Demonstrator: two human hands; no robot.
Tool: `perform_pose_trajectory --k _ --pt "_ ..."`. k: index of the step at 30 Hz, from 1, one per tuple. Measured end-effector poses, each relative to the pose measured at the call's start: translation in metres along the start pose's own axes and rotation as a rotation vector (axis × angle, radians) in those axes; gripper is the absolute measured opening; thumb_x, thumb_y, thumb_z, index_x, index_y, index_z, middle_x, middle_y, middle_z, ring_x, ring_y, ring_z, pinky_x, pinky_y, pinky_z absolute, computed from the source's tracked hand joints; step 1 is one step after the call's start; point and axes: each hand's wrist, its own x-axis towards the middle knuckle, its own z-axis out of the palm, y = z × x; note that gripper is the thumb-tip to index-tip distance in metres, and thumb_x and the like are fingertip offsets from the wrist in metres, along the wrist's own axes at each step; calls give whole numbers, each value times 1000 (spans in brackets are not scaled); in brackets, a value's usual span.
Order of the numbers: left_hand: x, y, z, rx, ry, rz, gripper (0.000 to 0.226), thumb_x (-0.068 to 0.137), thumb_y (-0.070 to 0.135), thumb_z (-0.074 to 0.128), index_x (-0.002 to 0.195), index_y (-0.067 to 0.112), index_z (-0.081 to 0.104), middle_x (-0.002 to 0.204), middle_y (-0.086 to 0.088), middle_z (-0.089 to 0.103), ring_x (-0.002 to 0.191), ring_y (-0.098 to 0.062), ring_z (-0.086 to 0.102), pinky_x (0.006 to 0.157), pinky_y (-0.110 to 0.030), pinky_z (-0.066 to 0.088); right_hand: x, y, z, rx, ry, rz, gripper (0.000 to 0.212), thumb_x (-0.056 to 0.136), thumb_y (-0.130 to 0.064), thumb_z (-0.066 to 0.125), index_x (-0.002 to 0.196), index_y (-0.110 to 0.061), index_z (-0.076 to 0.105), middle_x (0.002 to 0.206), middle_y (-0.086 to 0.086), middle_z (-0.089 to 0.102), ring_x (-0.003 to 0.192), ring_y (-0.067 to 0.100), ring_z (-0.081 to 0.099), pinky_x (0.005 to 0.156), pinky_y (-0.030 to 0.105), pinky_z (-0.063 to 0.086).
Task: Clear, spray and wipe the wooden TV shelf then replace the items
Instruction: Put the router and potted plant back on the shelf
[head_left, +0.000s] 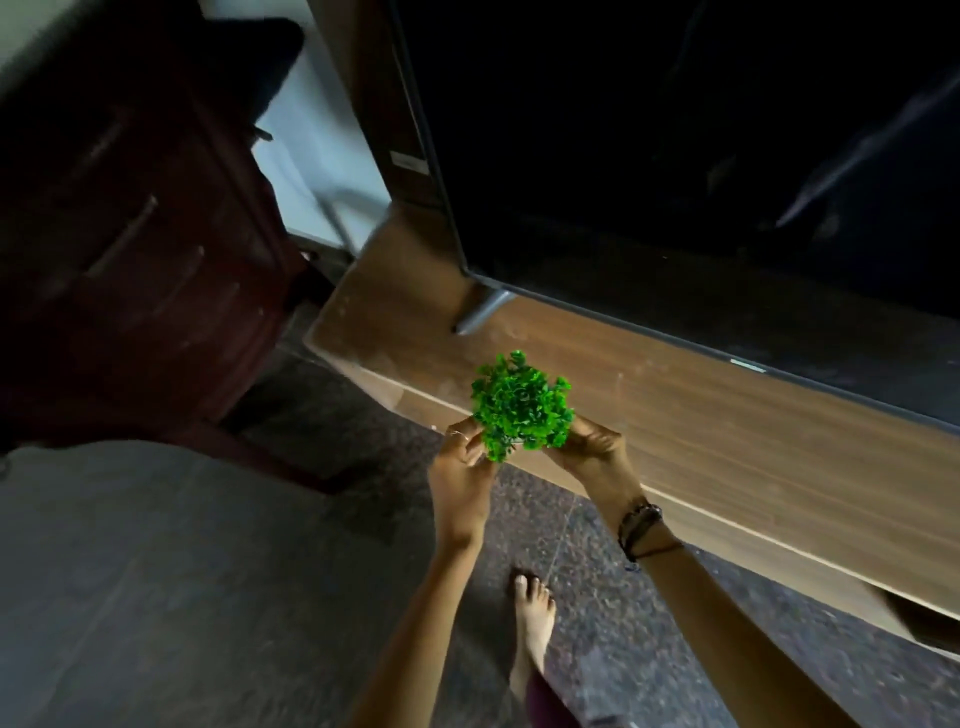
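**Green plant held at the shelf's front edge**

Green plastic plant (521, 405) sits between both hands: left hand (461, 475) and right hand (592, 447) curl their fingers round its base, over the wooden TV shelf (701, 431) front edge, below the television (675, 156).

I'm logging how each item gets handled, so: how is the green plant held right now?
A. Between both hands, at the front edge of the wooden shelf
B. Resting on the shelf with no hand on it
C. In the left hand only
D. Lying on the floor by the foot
A: the left hand and the right hand both grip the green plant from below, at the front edge of the wooden shelf.
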Motion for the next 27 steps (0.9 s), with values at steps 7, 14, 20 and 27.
perform_pose_trajectory --k 7,14,20,27 --pt "119 0 -60 -87 -4 -69 38 75 -7 69 109 6 58 113 -16 62 95 -17 60 70 -11 49 101 6 80 1 8 57 47 77 31 41 102 -5 59 74 -20 71 75 -6 65 71 13 53" --pt "215 -13 -78 -43 -3 -74 48 66 -2 78 109 1 58 112 -19 61 97 -22 58 77 -18 50 174 5 122 10 50 129 57 70 36 30 92 -7 59 90 -2 64 81 4 59 79 21 45" --pt "266 -18 -92 41 -117 -85 46 69 -7 73 111 -7 55 111 -17 60 97 -22 55 75 -17 47 201 13 145 36 124 128 59 67 37 27 92 -8 56 94 2 56 79 2 56 71 15 42" --pt "280 -17 -104 60 -281 -44 35 69 -8 73 99 6 61 91 -1 62 79 6 58 77 -12 44 202 27 161 45 233 122 59 62 25 37 80 -21 69 100 23 63 88 19 51 76 28 37"
